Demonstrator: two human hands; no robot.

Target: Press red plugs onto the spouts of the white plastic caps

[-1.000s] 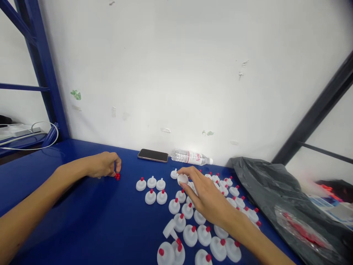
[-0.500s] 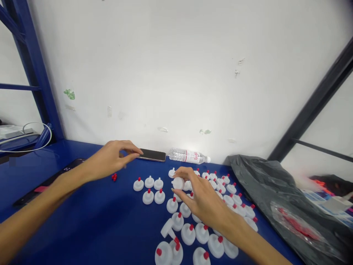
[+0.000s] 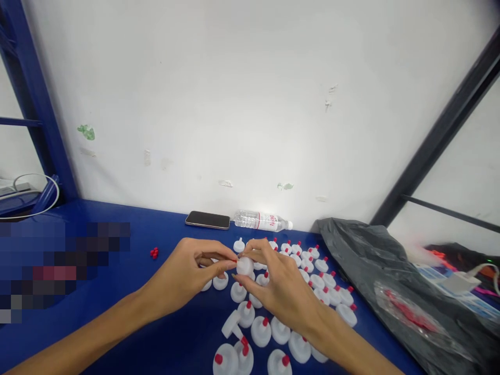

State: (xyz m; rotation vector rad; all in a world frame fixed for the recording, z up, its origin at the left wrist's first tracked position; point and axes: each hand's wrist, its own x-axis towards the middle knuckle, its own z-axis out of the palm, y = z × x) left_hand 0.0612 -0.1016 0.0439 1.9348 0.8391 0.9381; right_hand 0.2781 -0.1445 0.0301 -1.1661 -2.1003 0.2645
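My right hand [image 3: 285, 278] pinches a white nozzle cap [image 3: 245, 266] between thumb and fingers, its round underside toward me and its spout turned left. From the left, my left hand [image 3: 191, 268] meets it with thumb and forefinger closed on a small red tip cap [image 3: 235, 260], mostly hidden by the fingertips. The red piece is at the spout; whether it is seated there I cannot tell. Around and below my hands stand many white nozzle caps, most with red tips, such as one nozzle cap [image 3: 261, 332]. One uncapped nozzle [image 3: 239, 245] stands behind them.
A few loose red tip caps [image 3: 154, 253] lie to the left on the blue table [image 3: 117, 216]. By the wall are a phone [image 3: 208, 220] and a clear bottle [image 3: 261, 221] on its side. At right, a grey plastic bag [image 3: 363, 260] bears a clear packet of red pieces [image 3: 410, 310].
My left hand has moved right and down from near the phone to the nozzle cap in my right hand. My right hand still holds that cap. The view has shifted slightly.
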